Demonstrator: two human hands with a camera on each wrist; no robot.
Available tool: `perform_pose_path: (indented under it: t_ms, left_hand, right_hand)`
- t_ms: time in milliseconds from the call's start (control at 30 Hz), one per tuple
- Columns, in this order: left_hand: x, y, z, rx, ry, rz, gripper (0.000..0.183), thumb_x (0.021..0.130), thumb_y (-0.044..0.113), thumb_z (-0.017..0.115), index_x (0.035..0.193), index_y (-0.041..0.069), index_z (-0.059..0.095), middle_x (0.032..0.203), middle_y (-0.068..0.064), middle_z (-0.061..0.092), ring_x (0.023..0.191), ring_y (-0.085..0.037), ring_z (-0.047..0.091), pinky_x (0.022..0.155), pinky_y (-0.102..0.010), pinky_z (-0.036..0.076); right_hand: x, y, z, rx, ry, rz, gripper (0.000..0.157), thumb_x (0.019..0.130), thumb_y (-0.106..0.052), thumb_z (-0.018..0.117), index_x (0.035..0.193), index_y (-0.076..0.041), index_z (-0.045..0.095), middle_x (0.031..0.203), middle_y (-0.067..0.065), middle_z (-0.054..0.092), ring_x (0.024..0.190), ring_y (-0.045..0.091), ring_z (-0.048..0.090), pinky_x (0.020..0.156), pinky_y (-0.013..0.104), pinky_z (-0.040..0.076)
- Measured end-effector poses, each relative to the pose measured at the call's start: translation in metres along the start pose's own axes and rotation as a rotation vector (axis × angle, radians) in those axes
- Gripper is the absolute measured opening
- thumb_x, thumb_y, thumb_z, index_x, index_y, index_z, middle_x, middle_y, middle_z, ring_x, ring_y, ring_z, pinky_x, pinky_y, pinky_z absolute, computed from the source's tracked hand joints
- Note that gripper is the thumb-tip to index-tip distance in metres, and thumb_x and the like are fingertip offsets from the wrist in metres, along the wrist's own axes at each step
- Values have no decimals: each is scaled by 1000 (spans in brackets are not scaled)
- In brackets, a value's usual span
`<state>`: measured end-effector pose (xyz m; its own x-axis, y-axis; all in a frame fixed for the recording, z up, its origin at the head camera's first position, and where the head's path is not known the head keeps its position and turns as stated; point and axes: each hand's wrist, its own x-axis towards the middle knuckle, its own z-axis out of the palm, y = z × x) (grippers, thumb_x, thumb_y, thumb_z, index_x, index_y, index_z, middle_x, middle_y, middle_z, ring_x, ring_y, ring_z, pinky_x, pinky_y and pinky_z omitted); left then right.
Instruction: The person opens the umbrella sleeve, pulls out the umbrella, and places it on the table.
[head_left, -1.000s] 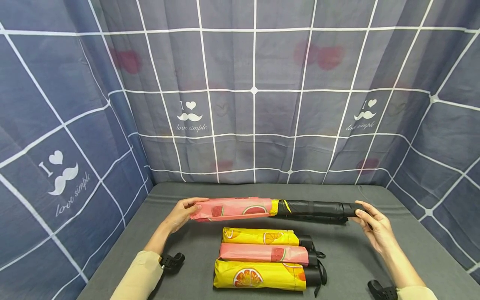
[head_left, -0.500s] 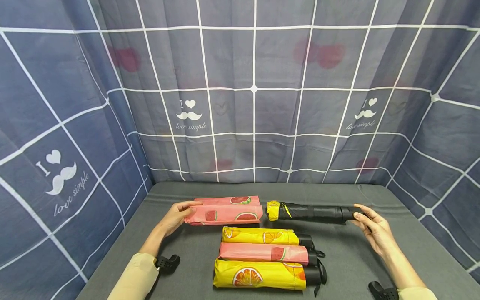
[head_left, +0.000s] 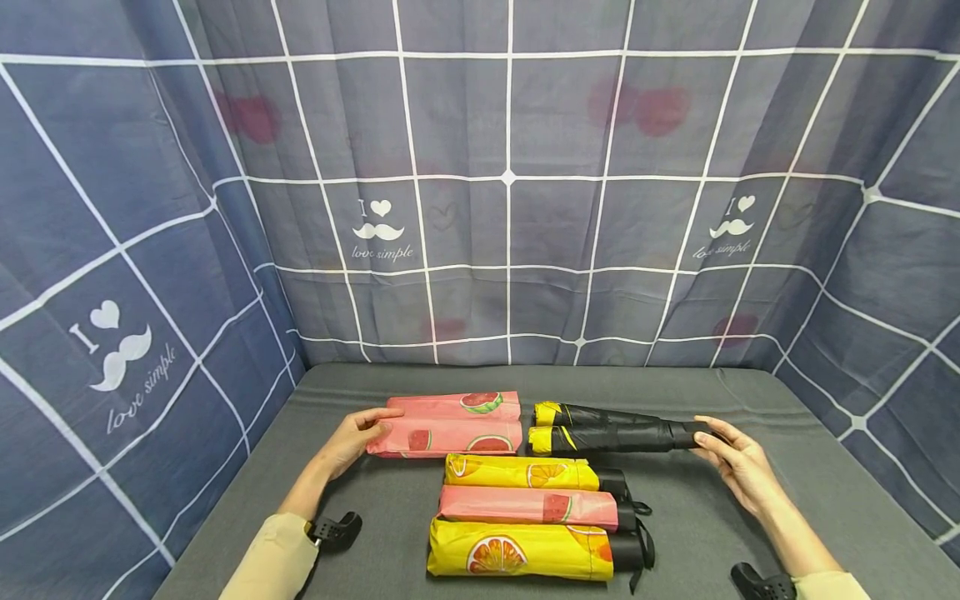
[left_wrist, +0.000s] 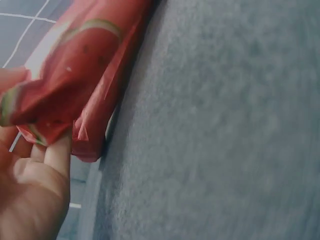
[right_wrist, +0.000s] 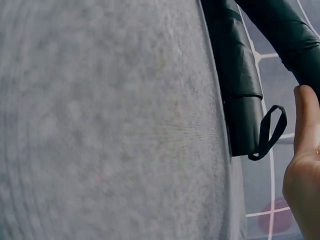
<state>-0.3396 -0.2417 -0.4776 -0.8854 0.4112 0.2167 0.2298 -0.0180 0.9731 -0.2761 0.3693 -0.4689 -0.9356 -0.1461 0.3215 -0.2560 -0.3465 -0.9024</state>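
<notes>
My left hand point(head_left: 352, 442) pinches the left end of a pink watermelon-print umbrella sleeve point(head_left: 457, 437). A second pink sleeve point(head_left: 495, 403) lies just behind it. In the left wrist view, the thumb and fingers grip the sleeve's end point(left_wrist: 75, 75). On the other side, my right hand point(head_left: 738, 467) holds the handle end of a black folded umbrella point(head_left: 615, 437) with a yellow tip. Another black folded umbrella point(head_left: 600, 412) lies behind that one; its handle point(right_wrist: 245, 125) with a wrist loop rests on the cloth in the right wrist view. A small gap separates the sleeves from the yellow tips.
In front lie three sleeved umbrellas side by side: a yellow orange-print one point(head_left: 517, 472), a pink watermelon one point(head_left: 525, 505) and a larger yellow one point(head_left: 525, 550). The grey cloth-covered table point(head_left: 375, 533) ends at a checked curtain point(head_left: 465, 308).
The held sleeve and umbrella have come down and nearer to me, and a gap has opened between them. The sleeve and umbrella behind now show more fully. The front row has not moved.
</notes>
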Motion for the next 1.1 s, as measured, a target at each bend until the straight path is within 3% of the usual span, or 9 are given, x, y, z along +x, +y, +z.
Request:
perform_pose_path:
  t_ms: [167, 367, 433, 567, 667, 833, 933, 1100]
  left_hand:
    - [-1, 0, 2, 92, 34, 7, 39, 94, 7, 57, 125, -14, 51, 129, -28, 49, 100, -8, 56, 81, -22, 47]
    - [-2, 2, 4, 212, 67, 17, 35, 91, 7, 61, 121, -10, 57, 124, -27, 54, 96, -8, 55, 77, -20, 45]
    - [-3, 5, 5, 255, 59, 26, 33, 92, 5, 60, 121, -11, 58, 122, -26, 56, 96, -9, 55, 77, -19, 44]
    - [-7, 23, 11, 328, 22, 66, 33, 91, 0, 59, 120, -16, 54, 120, -31, 55, 105, -30, 56, 81, -18, 44]
    - [-10, 42, 17, 419, 22, 107, 36, 90, -2, 60, 121, -18, 52, 120, -33, 54, 112, -45, 50, 92, -29, 44]
    - [-5, 54, 24, 551, 51, 152, 41, 89, 4, 64, 126, -10, 54, 125, -23, 56, 120, -39, 47, 99, -49, 35]
    - [1, 53, 34, 511, -11, 176, 43, 89, 7, 64, 129, -5, 53, 129, -19, 54, 119, -37, 49, 97, -47, 38]
    - [8, 50, 66, 396, -201, 186, 43, 90, 6, 64, 131, -4, 52, 129, -20, 54, 119, -38, 49, 93, -46, 43]
  right_hand:
    - [-1, -2, -9, -198, -3, 86, 29, 95, 7, 48, 119, -4, 61, 108, -1, 63, 94, 15, 65, 81, 25, 50]
    - [-2, -7, -16, -775, 46, 144, 37, 90, -16, 65, 122, 2, 58, 103, -7, 63, 92, 4, 57, 75, 22, 47]
    - [-2, -8, -18, -881, 36, 144, 39, 89, -21, 67, 121, 1, 60, 107, -4, 64, 94, 2, 55, 75, 21, 45]
    - [0, -7, -20, -936, 6, 152, 39, 89, -24, 67, 120, -1, 62, 113, 4, 63, 98, 0, 55, 77, 21, 45]
    - [1, -6, -22, -969, -14, 149, 38, 89, -25, 67, 119, -2, 63, 114, 9, 63, 96, 0, 56, 76, 21, 46]
    - [2, -5, -23, -1022, -30, 134, 37, 88, -25, 68, 117, -2, 64, 114, 16, 63, 93, -1, 57, 74, 21, 47]
    - [3, -5, -23, -1027, -30, 132, 38, 88, -24, 68, 117, 0, 63, 113, 18, 63, 91, -1, 57, 72, 22, 48]
    - [3, -4, -23, -1020, -48, 127, 37, 88, -21, 69, 117, 2, 63, 112, 19, 63, 89, 1, 59, 70, 23, 49]
